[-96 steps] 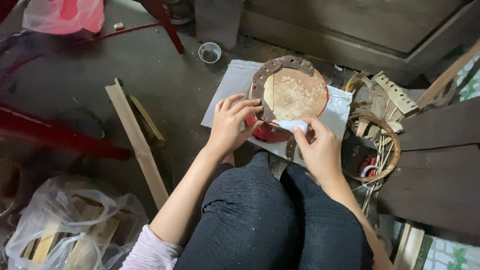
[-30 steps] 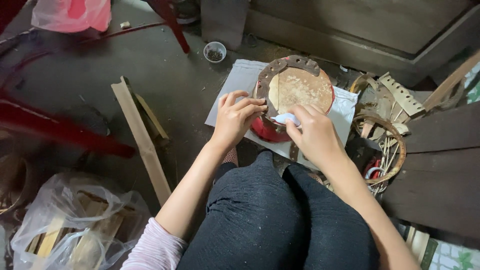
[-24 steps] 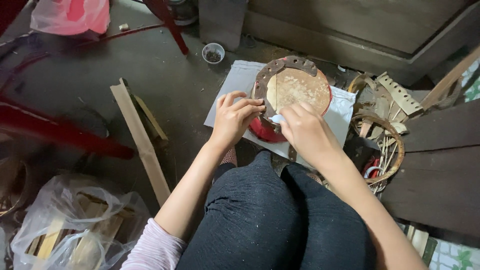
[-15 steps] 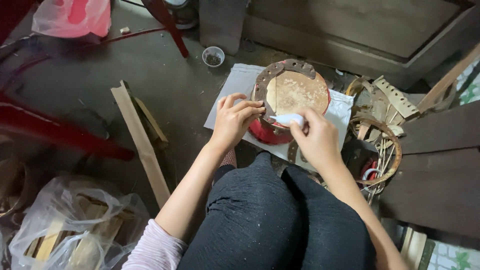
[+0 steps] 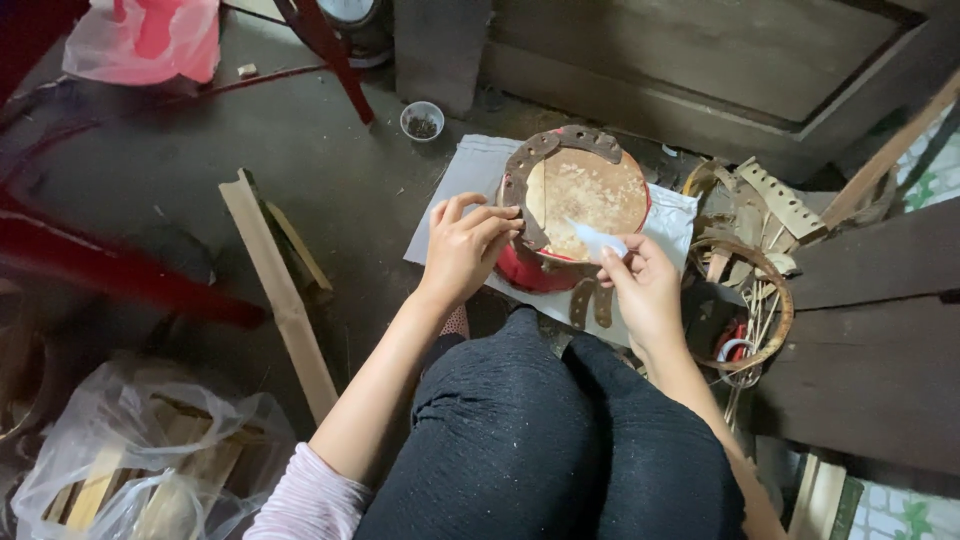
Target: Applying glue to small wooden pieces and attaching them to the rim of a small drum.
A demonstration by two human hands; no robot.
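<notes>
From up here I look straight down at my knees in dark trousers [image 5: 540, 440], with a small red-sided drum [image 5: 575, 215] standing on the floor just ahead of them, on a sheet of pale paper [image 5: 460, 195]. Its round skin top is tan and speckled, and a brown leather strip punched with holes [image 5: 530, 165] curves around its far and left rim. My left hand [image 5: 465, 245] rests against the drum's left edge, the fingers curled and the fingertips [image 5: 505, 218] pressing on the leather strip where it runs down the side. My right hand [image 5: 645, 290] sits at the near right edge of the drum, thumb and forefinger pressed together on a small white scrap [image 5: 598, 240] whose tip lies on the skin. Two short brown leather pieces [image 5: 590, 300] hang below the drum's near edge, between my hands. To the right, just beside the paper, lies a heap of bamboo rings and wooden slats [image 5: 745, 270], touching a dark wooden plank [image 5: 870, 330]. Beyond the paper stands a little white cup [image 5: 422, 120] with dark bits inside. A long pale wooden slat [image 5: 280, 295] lies on the concrete to my left, well apart from the drum, and a clear plastic bag of wood offcuts [image 5: 140, 470] sits by my left elbow. A pink bag [image 5: 150, 40] lies far off at the top left.
</notes>
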